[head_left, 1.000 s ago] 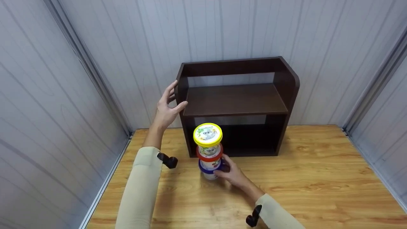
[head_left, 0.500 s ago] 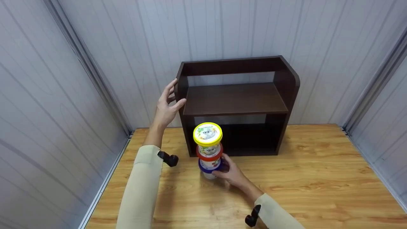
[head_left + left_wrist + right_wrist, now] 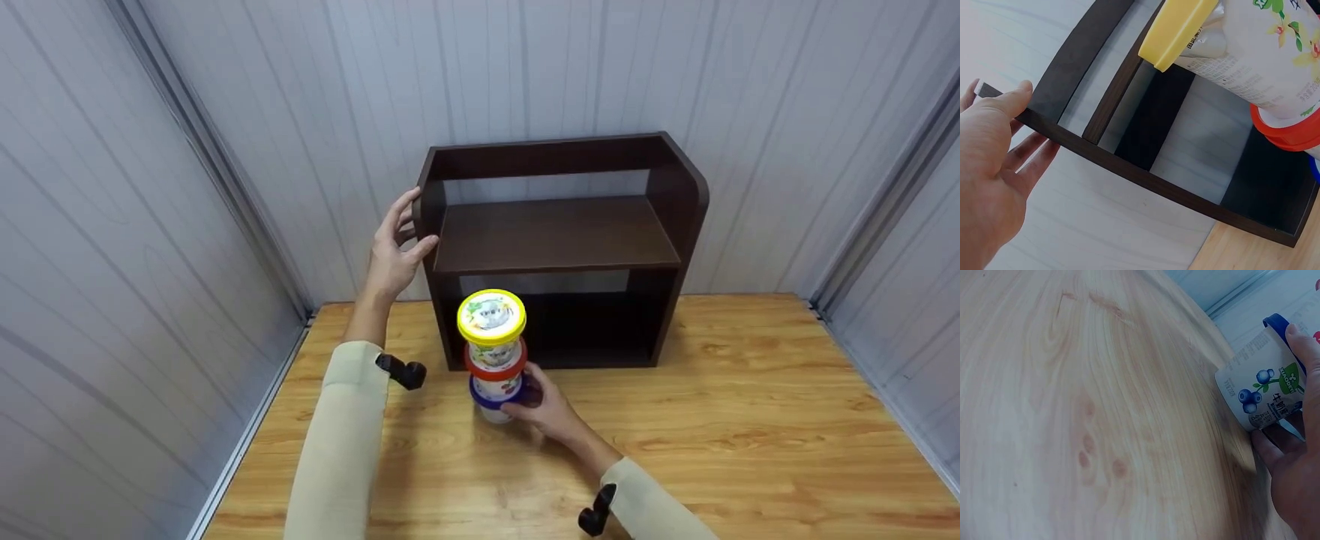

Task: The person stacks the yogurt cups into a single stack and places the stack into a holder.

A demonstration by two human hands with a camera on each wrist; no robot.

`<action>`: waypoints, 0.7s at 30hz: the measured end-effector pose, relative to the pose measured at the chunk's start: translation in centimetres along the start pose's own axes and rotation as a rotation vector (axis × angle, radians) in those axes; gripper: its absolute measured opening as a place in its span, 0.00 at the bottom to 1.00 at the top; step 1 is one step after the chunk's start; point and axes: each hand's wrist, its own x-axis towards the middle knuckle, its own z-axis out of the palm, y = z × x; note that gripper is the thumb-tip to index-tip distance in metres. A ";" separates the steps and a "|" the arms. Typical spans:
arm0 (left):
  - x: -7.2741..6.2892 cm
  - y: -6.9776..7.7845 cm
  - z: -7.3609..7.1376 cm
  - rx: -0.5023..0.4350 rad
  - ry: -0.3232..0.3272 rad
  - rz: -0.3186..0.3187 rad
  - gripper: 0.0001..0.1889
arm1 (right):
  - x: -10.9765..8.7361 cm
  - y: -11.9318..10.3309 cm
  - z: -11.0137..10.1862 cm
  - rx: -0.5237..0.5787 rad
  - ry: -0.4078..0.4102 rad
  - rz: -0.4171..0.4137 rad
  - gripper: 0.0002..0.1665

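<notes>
Three lidded paper tubs stand stacked in the head view, in front of a dark brown two-tier shelf [image 3: 559, 234]. On top is the yellow-lidded tub [image 3: 491, 319], under it the red-lidded tub [image 3: 496, 388], and lowest the blue-lidded tub [image 3: 495, 415]. My right hand [image 3: 553, 412] grips the blue-lidded tub from its right side, thumb near the lid's rim. Blueberries are printed on that blue-lidded tub [image 3: 1258, 385] in the right wrist view. My left hand [image 3: 394, 259] holds the shelf's left side panel, its thumb on one face and fingers on the other.
The shelf stands on a wood-grain tabletop [image 3: 765, 420] against a pale panelled back wall [image 3: 517, 67]. Side walls close off the left and right. The stack partly covers the shelf's dark lower compartment [image 3: 585, 330].
</notes>
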 end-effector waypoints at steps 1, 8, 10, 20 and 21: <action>0.0 0.0 0.0 -0.001 0.000 -0.004 0.39 | 0.0 0.0 0.0 -0.003 0.000 -0.004 0.48; 0.0 -0.1 0.0 -0.009 0.000 -0.011 0.39 | 0.1 0.2 -0.1 0.003 -0.002 -0.010 0.47; 0.0 -0.1 0.0 -0.007 0.000 -0.008 0.40 | 0.1 0.3 0.0 0.007 -0.001 -0.002 0.47; 0.0 -0.2 0.0 0.003 0.008 -0.008 0.40 | -0.2 0.1 -0.4 -0.020 0.012 0.012 0.47; 0.0 -0.2 0.0 0.003 0.007 -0.008 0.40 | -0.2 0.0 -0.5 -0.018 0.015 0.013 0.48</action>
